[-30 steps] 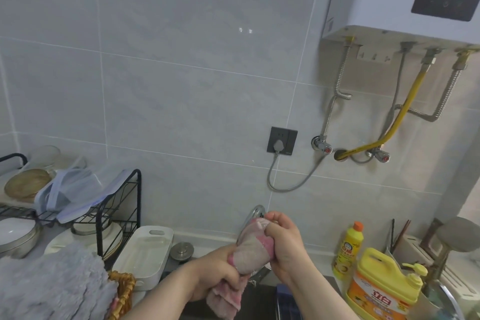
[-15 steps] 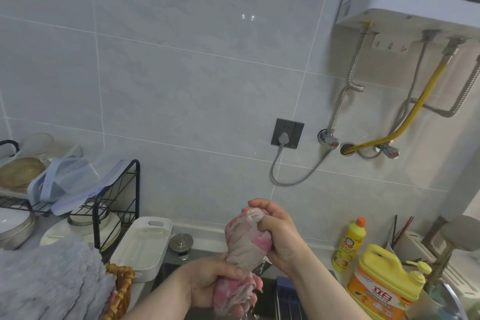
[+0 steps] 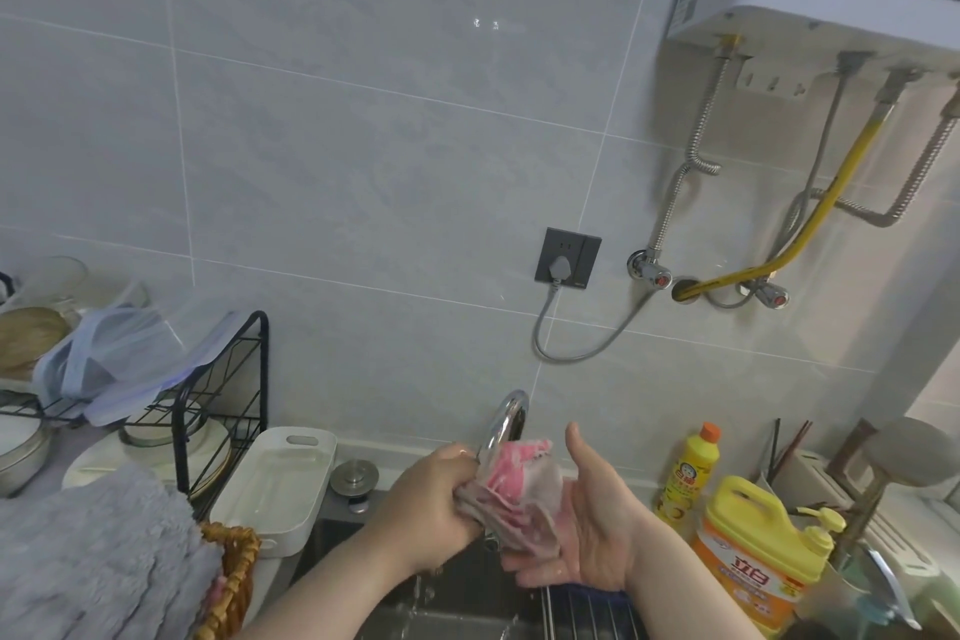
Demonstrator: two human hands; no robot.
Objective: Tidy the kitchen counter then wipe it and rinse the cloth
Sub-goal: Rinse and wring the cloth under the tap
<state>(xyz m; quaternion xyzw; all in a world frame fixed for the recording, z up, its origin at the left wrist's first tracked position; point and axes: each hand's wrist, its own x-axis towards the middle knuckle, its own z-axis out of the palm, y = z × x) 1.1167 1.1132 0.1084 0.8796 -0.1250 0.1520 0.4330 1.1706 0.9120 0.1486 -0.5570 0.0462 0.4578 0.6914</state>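
Observation:
A wet pink and grey cloth [image 3: 519, 491] is bunched between both hands over the dark sink [image 3: 447, 608]. My left hand [image 3: 431, 499] grips its left end with curled fingers. My right hand [image 3: 592, 525] lies flat under the cloth's right side, palm up, fingers straight and thumb raised. The chrome tap [image 3: 501, 429] curves down just behind the cloth. Water drips from the cloth into the sink.
A white dish [image 3: 275, 483] and a sink plug [image 3: 356, 476] sit left of the tap, next to a black dish rack [image 3: 223, 405] with bowls. A grey towel [image 3: 88, 556] covers a wicker basket [image 3: 234, 572]. Yellow detergent bottles [image 3: 748, 541] stand right.
My right hand has let go of the cloth's top and opened flat beneath it. The cloth has dropped from upright to lying across my palm, uncovering the tap.

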